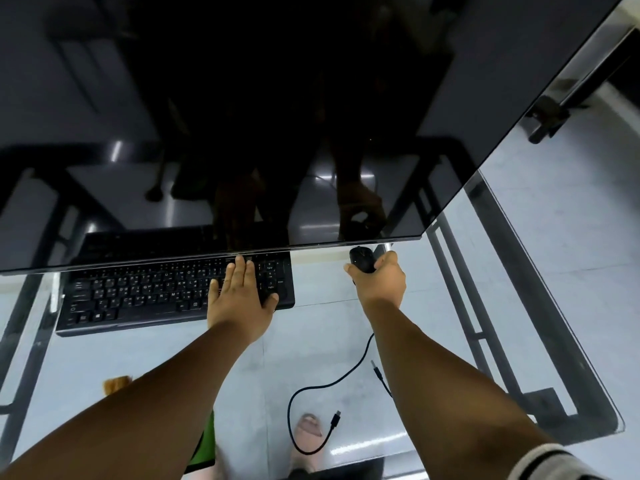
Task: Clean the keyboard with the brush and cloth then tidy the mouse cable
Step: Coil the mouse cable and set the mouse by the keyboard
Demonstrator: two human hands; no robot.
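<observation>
A black keyboard point(145, 292) lies on a glass desk, its far edge under the monitor. My left hand point(239, 296) rests flat on the keyboard's right end, fingers spread, holding nothing. My right hand point(379, 282) grips a black mouse point(360, 258) just right of the keyboard. The mouse cable point(332, 382) trails back toward me in a loose loop, with a USB plug point(377, 368) and a second connector point(336, 419) lying free. A green cloth point(206, 441) and brown brush bristles point(116, 384) peek out from under my left forearm.
A large dark monitor point(242, 116) tilts over the back of the desk, reflecting my hands. The glass desk top point(450, 306) has a black metal frame point(485, 334) beneath; its right edge runs diagonally. A foot point(310, 431) shows through the glass.
</observation>
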